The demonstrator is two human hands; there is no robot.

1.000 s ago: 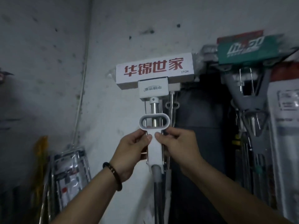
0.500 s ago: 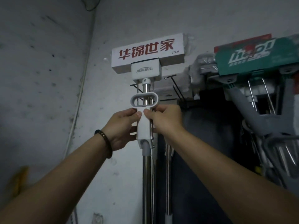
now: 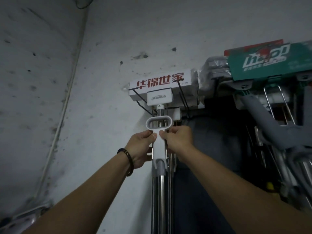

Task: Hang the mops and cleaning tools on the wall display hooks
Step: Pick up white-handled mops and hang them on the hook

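A sponge mop with a white boxed head printed in red characters (image 3: 160, 83) stands upright against the wall, its steel pole (image 3: 161, 200) running down. The head sits between black wire hooks (image 3: 183, 97) that stick out from the wall. Below the head is the mop's white plastic pull handle with an oval loop (image 3: 159, 123). My left hand (image 3: 141, 147) grips the handle's neck from the left. From the right, my right hand (image 3: 177, 138) grips the same neck, thumbs almost meeting. Other steel poles hang behind this one.
To the right hang more mops: a plastic-wrapped head (image 3: 212, 68), a green packaged head (image 3: 270, 61) and grey plastic arms (image 3: 260, 115) with steel poles. A dark panel (image 3: 211, 149) lies behind them. A grey wall corner with a thin cable (image 3: 64, 105) is at left.
Both hands have raised the mop and carried its head back to the wall, so it now lies between the black wire hooks. The view has tilted upward.
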